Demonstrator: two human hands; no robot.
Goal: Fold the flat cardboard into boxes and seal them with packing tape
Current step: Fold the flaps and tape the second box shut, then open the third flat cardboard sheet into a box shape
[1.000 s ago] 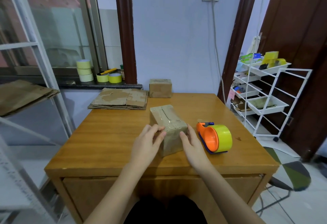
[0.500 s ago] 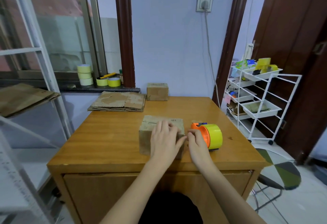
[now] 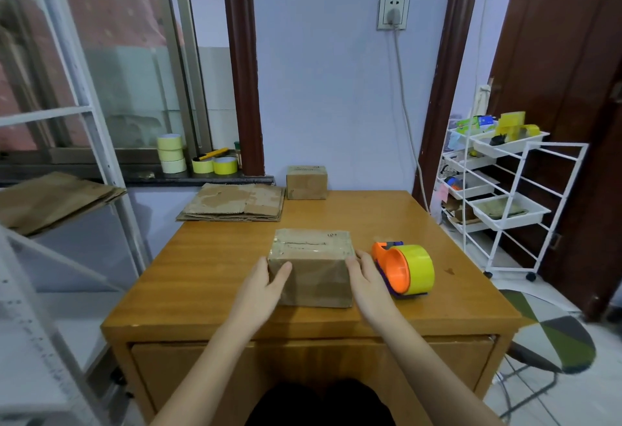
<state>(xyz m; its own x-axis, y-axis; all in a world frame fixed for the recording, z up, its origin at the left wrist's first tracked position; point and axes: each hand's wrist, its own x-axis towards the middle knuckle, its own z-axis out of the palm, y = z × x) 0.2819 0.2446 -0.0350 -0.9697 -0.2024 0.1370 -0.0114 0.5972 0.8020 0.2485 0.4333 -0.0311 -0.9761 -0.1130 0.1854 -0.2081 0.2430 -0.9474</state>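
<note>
A taped cardboard box [image 3: 313, 267] sits upright near the front edge of the wooden table [image 3: 208, 274], and everything else is placed against it. Far to its left and behind, rolls of tape [image 3: 171, 153] stand on the window sill; nearer, behind-left of the box, lies a stack of flat cardboard [image 3: 235, 203]. The left hand [image 3: 261, 291] presses flat against the box's left end, fingers extended, thumb on the front face. Behind the box stands a second sealed box [image 3: 306, 182]. The right hand [image 3: 367, 281] lies open against the box's right end. Just right of it rests an orange tape dispenser [image 3: 404, 269] with a yellow roll.
</note>
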